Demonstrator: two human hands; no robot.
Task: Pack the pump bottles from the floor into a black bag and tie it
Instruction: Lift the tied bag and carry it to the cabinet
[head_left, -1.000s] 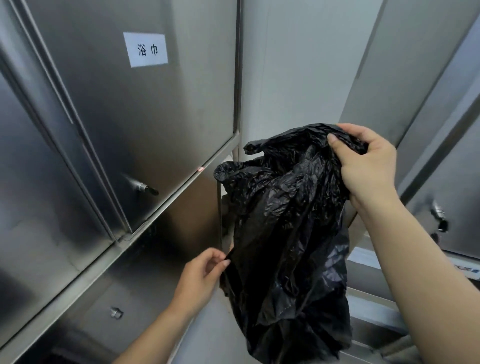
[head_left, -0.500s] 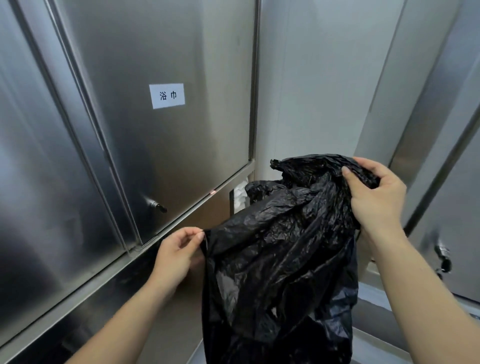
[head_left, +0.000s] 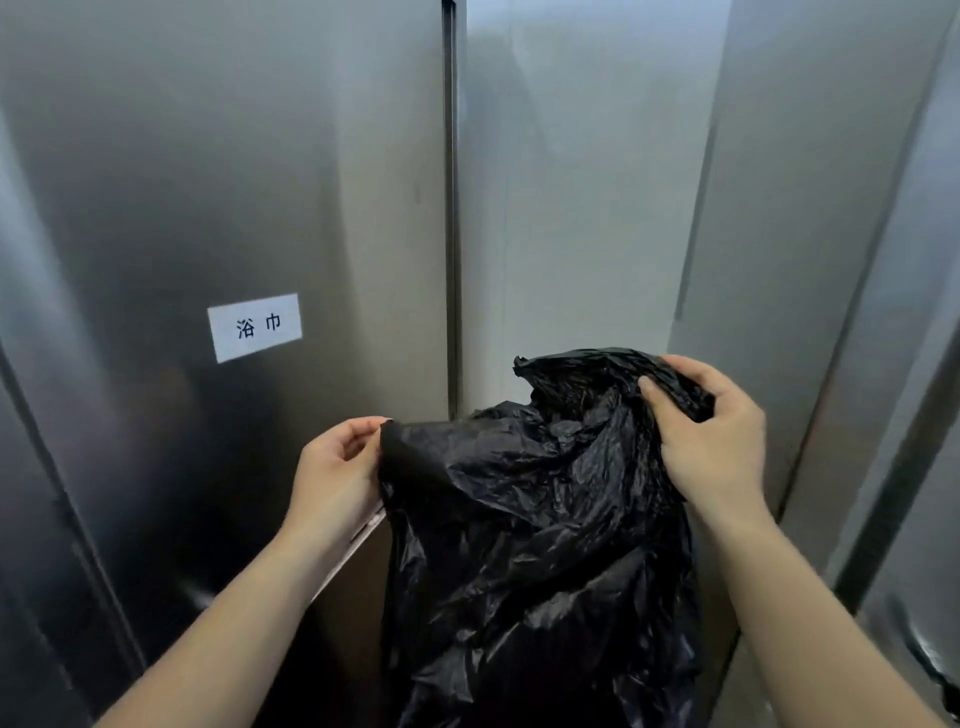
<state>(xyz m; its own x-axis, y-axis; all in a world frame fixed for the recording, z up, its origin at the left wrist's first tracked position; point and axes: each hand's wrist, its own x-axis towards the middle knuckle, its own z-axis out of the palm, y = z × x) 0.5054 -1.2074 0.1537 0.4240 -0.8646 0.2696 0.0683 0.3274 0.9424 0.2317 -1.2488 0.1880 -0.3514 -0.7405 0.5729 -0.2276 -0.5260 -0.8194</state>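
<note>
A crumpled black plastic bag (head_left: 535, 530) hangs in front of me, held up in the air. My left hand (head_left: 337, 473) pinches its left top edge between thumb and fingers. My right hand (head_left: 711, 441) grips a bunched fold at its upper right. The bag's lower part runs out of the bottom of the view. No pump bottles and no floor are in view.
Stainless steel cabinet doors surround me: one on the left (head_left: 223, 208) with a white paper label (head_left: 254, 326), another on the right (head_left: 831, 260). A pale wall panel (head_left: 571, 182) stands straight ahead behind the bag.
The view has tilted upward, so the label sits lower in the frame. My left hand rose along the bag's left edge and both hands now hold its top spread apart.
</note>
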